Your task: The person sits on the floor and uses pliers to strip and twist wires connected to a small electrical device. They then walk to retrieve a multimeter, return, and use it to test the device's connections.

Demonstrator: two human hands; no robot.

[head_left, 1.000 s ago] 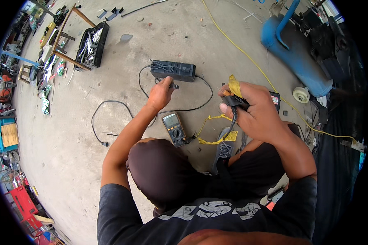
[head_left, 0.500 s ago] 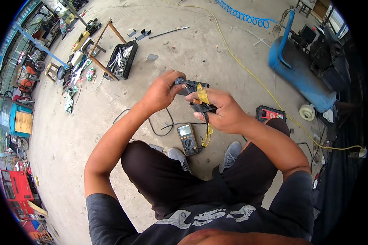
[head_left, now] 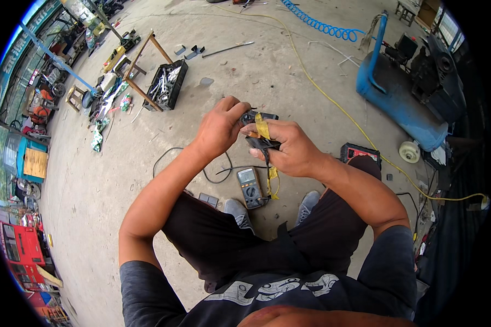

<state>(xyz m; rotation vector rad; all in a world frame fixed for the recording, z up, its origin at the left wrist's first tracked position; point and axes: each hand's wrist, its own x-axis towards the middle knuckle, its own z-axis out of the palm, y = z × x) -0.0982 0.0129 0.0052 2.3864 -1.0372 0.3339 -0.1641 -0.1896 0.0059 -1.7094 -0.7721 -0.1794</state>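
Observation:
My left hand [head_left: 219, 129] is closed on a small black connector [head_left: 249, 116] with round openings on its face. Close against it, my right hand [head_left: 297, 148] pinches a black test lead [head_left: 265, 143] with a strip of yellow tape [head_left: 262, 126] and a brownish tip. The fingers hide where the tip meets the connector. A dark block shows just behind the right fingers; which hand bears it I cannot tell. Below, between my shoes, a multimeter [head_left: 250, 186] with a lit display stands on the floor. Yellow-taped wire [head_left: 274, 182] hangs beside it.
A black cable [head_left: 209, 177] loops on the concrete left of the meter. By my right knee lies a red and black case [head_left: 360, 153]. A crate of metal parts [head_left: 166, 84], a blue compressor tank [head_left: 401, 109] and a yellow hose [head_left: 333, 103] are farther out.
Both hands have drawn slightly closer together, the right shifting left toward the connector. The connector has turned a little in my left fingers. The view has tilted slightly.

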